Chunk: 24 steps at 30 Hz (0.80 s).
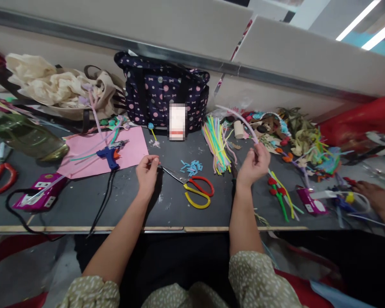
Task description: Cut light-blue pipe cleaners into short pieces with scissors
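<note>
My right hand (254, 166) is closed on a pale lilac pipe cleaner (242, 117), which arcs up and to the left from my fingers. My left hand (147, 172) makes a pinch above the table; whatever its fingertips hold is too small to name. Just right of it lie scissors (197, 191) with one red and one yellow handle, blades pointing at my left fingers. Short blue cut pieces (191, 167) are heaped behind the scissors. Between the heap and my right hand rests a bundle of coloured pipe cleaners (218, 147).
A blue glue gun (109, 157) lies on a pink sheet (133, 147), beside a purple power strip (45, 192) and a green bottle (25, 134). A dark patterned bag (163, 94) stands at the back. At right, another person's hand (374, 196) is near craft pieces.
</note>
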### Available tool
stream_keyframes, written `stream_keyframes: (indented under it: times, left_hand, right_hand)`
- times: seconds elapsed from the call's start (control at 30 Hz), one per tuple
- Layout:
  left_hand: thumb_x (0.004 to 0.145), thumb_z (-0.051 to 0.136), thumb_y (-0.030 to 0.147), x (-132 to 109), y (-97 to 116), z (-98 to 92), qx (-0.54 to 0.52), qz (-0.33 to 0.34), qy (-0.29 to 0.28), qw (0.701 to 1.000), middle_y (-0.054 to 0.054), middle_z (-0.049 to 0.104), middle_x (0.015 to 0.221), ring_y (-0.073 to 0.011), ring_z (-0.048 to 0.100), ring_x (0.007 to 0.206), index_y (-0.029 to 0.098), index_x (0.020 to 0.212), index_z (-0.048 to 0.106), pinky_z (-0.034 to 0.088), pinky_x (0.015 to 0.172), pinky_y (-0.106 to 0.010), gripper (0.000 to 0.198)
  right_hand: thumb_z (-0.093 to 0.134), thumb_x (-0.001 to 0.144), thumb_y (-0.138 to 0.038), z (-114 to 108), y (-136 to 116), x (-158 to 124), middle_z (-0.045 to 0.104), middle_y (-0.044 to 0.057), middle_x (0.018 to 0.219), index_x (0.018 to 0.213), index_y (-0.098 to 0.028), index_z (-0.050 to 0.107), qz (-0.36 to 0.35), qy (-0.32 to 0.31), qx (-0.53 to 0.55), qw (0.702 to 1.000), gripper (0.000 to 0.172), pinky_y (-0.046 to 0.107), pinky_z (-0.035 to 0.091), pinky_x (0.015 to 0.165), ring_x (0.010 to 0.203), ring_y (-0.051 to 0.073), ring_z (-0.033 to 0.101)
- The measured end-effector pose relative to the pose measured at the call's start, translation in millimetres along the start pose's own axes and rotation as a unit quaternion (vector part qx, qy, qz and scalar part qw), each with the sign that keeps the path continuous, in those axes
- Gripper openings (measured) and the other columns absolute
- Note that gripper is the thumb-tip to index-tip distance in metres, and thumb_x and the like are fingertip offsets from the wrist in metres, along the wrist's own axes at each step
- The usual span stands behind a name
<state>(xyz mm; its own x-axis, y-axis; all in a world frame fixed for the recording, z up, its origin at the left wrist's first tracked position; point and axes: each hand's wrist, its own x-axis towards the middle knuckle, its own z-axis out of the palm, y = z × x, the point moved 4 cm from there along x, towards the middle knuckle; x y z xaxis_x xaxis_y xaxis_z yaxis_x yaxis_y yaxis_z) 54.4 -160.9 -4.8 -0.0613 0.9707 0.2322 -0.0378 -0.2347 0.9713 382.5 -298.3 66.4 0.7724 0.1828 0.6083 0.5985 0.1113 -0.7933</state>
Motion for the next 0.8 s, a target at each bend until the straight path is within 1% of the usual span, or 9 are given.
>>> stream_keyframes:
  times: [0.07,0.13,0.2,0.3,0.47,0.53,0.6,0.73,0.8]
  left_hand:
    - [0.082,0.067,0.036,0,0,-0.6,0.001,0.005,0.001,1.000,0.000,0.065,0.076,-0.0142,0.060,0.070,0.020,0.088,0.070,0.045,0.067,-0.026,0.017]
    - [0.082,0.067,0.036,1,-1,-1.4,0.000,0.005,0.005,1.000,-0.001,0.065,0.076,-0.0142,0.060,0.070,0.020,0.087,0.070,0.045,0.067,-0.026,0.017]
    - [0.081,0.068,0.035,1,-3,-1.7,-0.002,-0.001,0.005,1.000,-0.001,0.065,0.075,-0.0144,0.061,0.070,0.020,0.086,0.071,0.046,0.067,-0.026,0.016]
    - [0.081,0.069,0.034,1,-6,-0.8,-0.002,-0.009,-0.005,1.000,-0.001,0.066,0.075,-0.0145,0.061,0.070,0.021,0.087,0.071,0.046,0.068,-0.026,0.015]
    - [0.081,0.069,0.035,1,-7,0.7,-0.003,-0.011,-0.016,1.000,0.000,0.065,0.074,-0.0148,0.062,0.070,0.021,0.087,0.072,0.046,0.068,-0.026,0.016]
    - [0.081,0.069,0.035,1,-6,0.8,-0.002,-0.013,-0.016,1.000,0.000,0.065,0.074,-0.0147,0.062,0.070,0.020,0.087,0.072,0.046,0.068,-0.026,0.016]
    - [0.080,0.069,0.034,0,-4,1.1,0.001,-0.019,-0.016,1.000,0.000,0.065,0.074,-0.0146,0.061,0.070,0.020,0.088,0.071,0.046,0.067,-0.026,0.016]
    - [0.080,0.069,0.035,-3,1,3.4,0.011,-0.028,-0.029,0.999,0.000,0.065,0.073,-0.0149,0.060,0.069,0.019,0.087,0.071,0.045,0.067,-0.026,0.017]
    - [0.081,0.068,0.036,-5,3,4.6,0.018,-0.028,-0.036,0.999,0.000,0.065,0.074,-0.0149,0.059,0.070,0.019,0.087,0.070,0.045,0.068,-0.026,0.019]
  right_hand:
    - [0.059,0.088,-0.033,4,6,0,0.061,0.011,0.130,0.111,-0.023,0.071,-0.013,-0.024,-0.032,0.999,0.027,0.045,0.048,0.108,0.127,0.024,0.057]
    - [0.058,0.087,-0.029,10,13,-2,0.064,0.011,0.127,0.109,-0.023,0.072,-0.032,-0.075,-0.071,0.994,0.027,0.046,0.046,0.109,0.124,0.024,0.059]
    - [0.055,0.085,-0.025,18,20,-5,0.068,0.012,0.119,0.104,-0.021,0.073,-0.051,-0.137,-0.108,0.983,0.026,0.046,0.045,0.109,0.118,0.024,0.062]
    - [0.051,0.084,-0.022,27,28,-11,0.072,0.014,0.110,0.096,-0.018,0.074,-0.072,-0.215,-0.151,0.962,0.026,0.045,0.049,0.103,0.107,0.025,0.066]
    - [0.048,0.084,-0.022,30,35,-16,0.074,0.013,0.102,0.084,-0.019,0.074,-0.083,-0.292,-0.208,0.930,0.026,0.042,0.053,0.092,0.096,0.026,0.068]
    - [0.049,0.082,-0.021,30,37,-18,0.074,0.013,0.099,0.079,-0.019,0.073,-0.076,-0.314,-0.241,0.915,0.024,0.041,0.053,0.087,0.092,0.026,0.068]
    - [0.050,0.082,-0.022,29,37,-17,0.075,0.014,0.096,0.078,-0.019,0.073,-0.067,-0.316,-0.272,0.906,0.024,0.040,0.053,0.084,0.088,0.027,0.068]
    - [0.052,0.084,-0.026,29,21,-6,0.075,0.014,0.097,0.090,-0.018,0.076,-0.078,-0.292,-0.291,0.908,0.026,0.038,0.051,0.081,0.089,0.028,0.067]
    - [0.052,0.085,-0.028,37,11,7,0.076,0.013,0.098,0.096,-0.019,0.077,-0.094,-0.298,-0.295,0.903,0.029,0.038,0.051,0.081,0.089,0.027,0.067]
